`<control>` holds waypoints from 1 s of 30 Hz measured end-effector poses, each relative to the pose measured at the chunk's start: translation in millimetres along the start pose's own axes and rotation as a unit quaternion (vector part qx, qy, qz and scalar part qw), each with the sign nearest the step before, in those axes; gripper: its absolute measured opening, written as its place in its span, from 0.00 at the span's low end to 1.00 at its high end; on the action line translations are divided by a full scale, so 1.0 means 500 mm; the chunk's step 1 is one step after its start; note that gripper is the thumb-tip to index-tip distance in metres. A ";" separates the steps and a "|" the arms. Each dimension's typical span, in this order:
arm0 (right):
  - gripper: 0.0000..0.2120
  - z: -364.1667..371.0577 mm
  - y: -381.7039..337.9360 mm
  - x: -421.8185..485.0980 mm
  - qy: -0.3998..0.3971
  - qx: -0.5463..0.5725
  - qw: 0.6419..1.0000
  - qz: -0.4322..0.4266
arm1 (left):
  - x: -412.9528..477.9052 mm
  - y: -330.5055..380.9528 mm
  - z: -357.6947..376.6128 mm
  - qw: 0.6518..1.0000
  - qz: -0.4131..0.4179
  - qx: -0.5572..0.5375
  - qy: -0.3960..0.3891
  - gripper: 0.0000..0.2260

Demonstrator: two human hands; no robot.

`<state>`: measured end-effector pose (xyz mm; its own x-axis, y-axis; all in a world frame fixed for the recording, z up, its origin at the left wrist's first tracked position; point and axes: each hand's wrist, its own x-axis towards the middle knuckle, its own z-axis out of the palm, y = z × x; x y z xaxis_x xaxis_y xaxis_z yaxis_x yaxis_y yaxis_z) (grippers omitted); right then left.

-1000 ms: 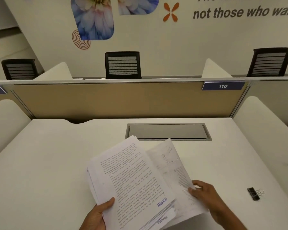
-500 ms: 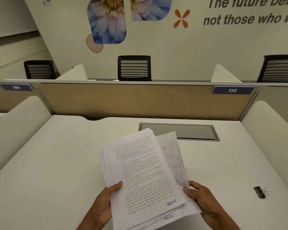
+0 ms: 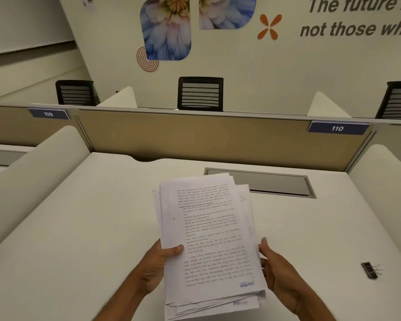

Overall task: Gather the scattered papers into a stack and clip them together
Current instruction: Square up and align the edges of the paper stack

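Over the desk point(image 3: 79, 228), the stack of papers point(image 3: 208, 239) is being held, its sheets fanned unevenly at both ends. Squaring is probably best being done by tapping one edge on the desk before clipping. The left edge is being gripped by the left hand point(image 3: 155, 267), thumb curled on top. The right hand point(image 3: 278, 274) is being set against the right edge, its grip unclear through blur. The binder clip point(image 3: 369, 270) is lying well apart, rightward. Fingers beneath are being hidden.

Both forearms reach in from below, left hand point(image 3: 156, 268) gripping the paper stack point(image 3: 208, 239) at its left edge, thumb over the top sheet, fingers hidden beneath; right hand point(image 3: 279, 274) set palm-in against the right edge, thumb pointing up, blurred
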<state>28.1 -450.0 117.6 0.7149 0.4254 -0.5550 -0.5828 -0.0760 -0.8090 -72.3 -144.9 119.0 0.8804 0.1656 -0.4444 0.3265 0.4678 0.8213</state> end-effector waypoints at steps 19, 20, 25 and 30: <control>0.14 0.078 -0.023 -0.013 -0.004 -0.118 0.977 -0.179 | 0.007 0.029 0.059 0.981 0.113 0.156 -0.008 0.23; 0.13 0.079 -0.019 -0.015 0.004 -0.117 0.977 -0.179 | 0.006 0.028 0.056 0.982 0.112 0.154 0.003 0.23; 0.08 0.090 -0.007 -0.023 0.037 -0.082 0.977 -0.194 | -0.009 0.005 0.052 0.981 0.106 0.156 0.033 0.23; 0.14 0.130 0.014 -0.033 0.067 -0.042 0.970 -0.230 | -0.029 0.004 0.062 0.977 0.149 0.140 0.052 0.17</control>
<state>-12.9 -399.1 133.9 0.9389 0.3110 -0.1474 -0.1610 0.0181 -0.9868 -73.6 -173.1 138.2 0.9160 0.3523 -0.1919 0.1546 0.1314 0.9792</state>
